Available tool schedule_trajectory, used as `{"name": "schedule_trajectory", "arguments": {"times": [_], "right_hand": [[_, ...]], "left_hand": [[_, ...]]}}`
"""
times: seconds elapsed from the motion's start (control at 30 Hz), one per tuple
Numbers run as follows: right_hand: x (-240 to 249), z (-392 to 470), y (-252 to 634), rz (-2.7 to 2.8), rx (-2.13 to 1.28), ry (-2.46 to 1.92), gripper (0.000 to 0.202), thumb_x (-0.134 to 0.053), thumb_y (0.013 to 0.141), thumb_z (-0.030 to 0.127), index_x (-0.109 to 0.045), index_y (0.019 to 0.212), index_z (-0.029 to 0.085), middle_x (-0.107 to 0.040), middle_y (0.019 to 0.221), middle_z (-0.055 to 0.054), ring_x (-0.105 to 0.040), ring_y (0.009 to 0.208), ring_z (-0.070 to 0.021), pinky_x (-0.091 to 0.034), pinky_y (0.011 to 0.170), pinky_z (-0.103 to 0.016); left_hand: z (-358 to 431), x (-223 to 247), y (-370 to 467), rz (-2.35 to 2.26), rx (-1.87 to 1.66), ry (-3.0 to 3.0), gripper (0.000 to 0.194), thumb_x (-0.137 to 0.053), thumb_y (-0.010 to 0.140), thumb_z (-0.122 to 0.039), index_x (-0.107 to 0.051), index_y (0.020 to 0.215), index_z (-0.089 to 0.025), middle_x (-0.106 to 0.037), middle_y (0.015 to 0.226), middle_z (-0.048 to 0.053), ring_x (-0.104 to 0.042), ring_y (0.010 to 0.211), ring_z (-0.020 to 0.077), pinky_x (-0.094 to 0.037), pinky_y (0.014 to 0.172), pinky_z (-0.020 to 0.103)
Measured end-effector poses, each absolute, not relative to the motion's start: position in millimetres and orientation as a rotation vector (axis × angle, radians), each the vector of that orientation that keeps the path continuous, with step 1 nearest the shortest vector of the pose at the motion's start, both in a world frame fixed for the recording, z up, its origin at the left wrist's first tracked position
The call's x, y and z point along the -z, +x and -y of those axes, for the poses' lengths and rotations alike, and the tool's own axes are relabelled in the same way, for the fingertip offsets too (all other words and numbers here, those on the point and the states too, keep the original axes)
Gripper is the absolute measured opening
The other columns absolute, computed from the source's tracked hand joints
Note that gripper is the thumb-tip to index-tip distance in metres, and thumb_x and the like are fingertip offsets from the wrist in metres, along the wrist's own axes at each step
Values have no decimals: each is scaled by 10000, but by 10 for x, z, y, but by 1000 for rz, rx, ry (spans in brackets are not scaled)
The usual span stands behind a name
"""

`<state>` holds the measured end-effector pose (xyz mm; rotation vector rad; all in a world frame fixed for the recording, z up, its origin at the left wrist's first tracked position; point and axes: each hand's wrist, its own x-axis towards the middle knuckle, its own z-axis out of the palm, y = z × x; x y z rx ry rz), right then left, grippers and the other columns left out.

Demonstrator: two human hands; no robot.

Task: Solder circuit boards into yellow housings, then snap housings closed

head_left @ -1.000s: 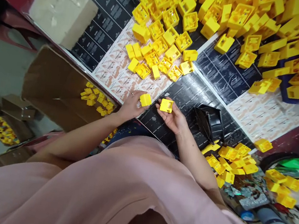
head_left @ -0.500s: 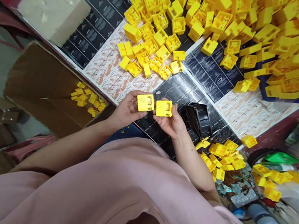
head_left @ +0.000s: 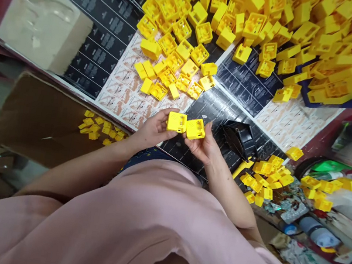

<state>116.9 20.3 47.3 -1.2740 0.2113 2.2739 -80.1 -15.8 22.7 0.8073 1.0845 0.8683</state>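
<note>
My left hand is closed on a small square yellow plastic case, which has a patch of tiny holes and a slot at its right side. Between the fingers of my right hand is a similar yellow plastic case, tilted a little. The two cases are side by side, their near edges almost touching or touching; I cannot tell which. Both are held above the table's near edge, close to my body. A black plastic tray lies just right of my right hand.
A large heap of yellow cases spreads over the table's far side, partly in a blue bin. A cardboard box with several cases stands at the left, below a pale foam block. More loose cases lie at the right.
The two cases have come closer together, and the one in my right hand has tilted. Both hands still hold their cases. The whole view has shifted slightly.
</note>
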Motion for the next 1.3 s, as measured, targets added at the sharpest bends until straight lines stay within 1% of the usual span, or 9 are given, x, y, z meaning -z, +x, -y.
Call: {"name": "schedule_trajectory", "arguments": {"times": [0.23, 0.43, 0.6, 0.67, 0.77, 0.9, 1.0, 1.13, 1.3], "right_hand": [[-356, -181, 1004, -88, -2309, -1252, 474, -583, 980, 654, -634, 1053, 188, -793, 837, -48, -756, 656, -154, -652, 582, -214], [-14, -67, 861, 1031, -1907, -1533, 636, -576, 860, 822, -615, 1137, 251, -753, 1048, -51, -744, 902, -196, -676, 787, -364], [198, -62, 758, 1404, -1577, -1685, 731, -902, 650, 641, -654, 1203, 232, -620, 1430, -148, -450, 1456, -344, -308, 1265, -597], [195, -96, 735, 1675, -1379, -1686, 693, -866, 727, 609, -653, 1255, 214, -610, 1449, -169, -423, 1474, -353, -261, 1275, -607], [113, -146, 683, 2001, -1121, -1546, 556, -671, 918, 611, -633, 1289, 199, -675, 1329, -180, -581, 1314, -319, -406, 1189, -567], [-17, -136, 588, 2130, -1482, -1119, 665, -681, 875, 676, -592, 1377, 249, -619, 1449, -152, -576, 1362, -304, -483, 1148, -497], [-27, -144, 656, 1989, -1627, -1161, 519, -599, 923, 634, -639, 1292, 271, -694, 1328, -107, -672, 1208, -262, -549, 1055, -438], [83, -407, 854, 1789, -1354, -1547, 488, -546, 963, 570, -569, 1290, 209, -688, 1220, -136, -677, 1048, -264, -550, 999, -479], [216, -841, 616, 2231, -879, -1839, 516, -671, 931, 473, -569, 1365, 213, -616, 1319, -165, -614, 1173, -329, -556, 950, -473]], "left_hand": [[64, -266, -1015, -1109, -812, 729, 785, -883, 743, -505, -547, 1382, -194, -710, 1261, 97, -699, 1127, 250, -572, 982, 338], [106, -189, -1172, -1231, -863, 593, 684, -836, 772, -433, -554, 1353, -206, -709, 1197, 60, -696, 1059, 203, -579, 910, 310], [250, 4, -1400, -1359, -814, 242, 527, -878, 688, -394, -594, 1093, -212, -686, 983, -2, -683, 829, 129, -569, 765, 253], [271, 63, -1484, -1329, -787, 160, 512, -882, 659, -393, -602, 1045, -206, -682, 986, 12, -683, 860, 140, -586, 789, 276], [277, 83, -1535, -1289, -750, 115, 523, -865, 654, -400, -606, 1066, -208, -696, 1007, 36, -691, 875, 167, -601, 777, 312], [284, -41, -1469, -1258, -670, 349, 740, -858, 687, -421, -558, 1329, -208, -710, 1059, 56, -697, 925, 207, -583, 764, 314], [192, -153, -1438, -1251, -526, 867, 772, -737, 826, -531, -506, 1469, -171, -725, 1134, 124, -698, 1057, 300, -573, 910, 446], [-203, -35, -1508, -1461, -564, 1597, 478, -740, 837, -452, -704, 1249, -212, -667, 1376, 153, -504, 1391, 429, -250, 1228, 670], [-699, 343, -1632, -1378, -537, 1869, 139, -747, 791, -258, -703, 918, -223, -632, 1448, 115, -323, 1556, 407, 54, 1289, 684]]}}
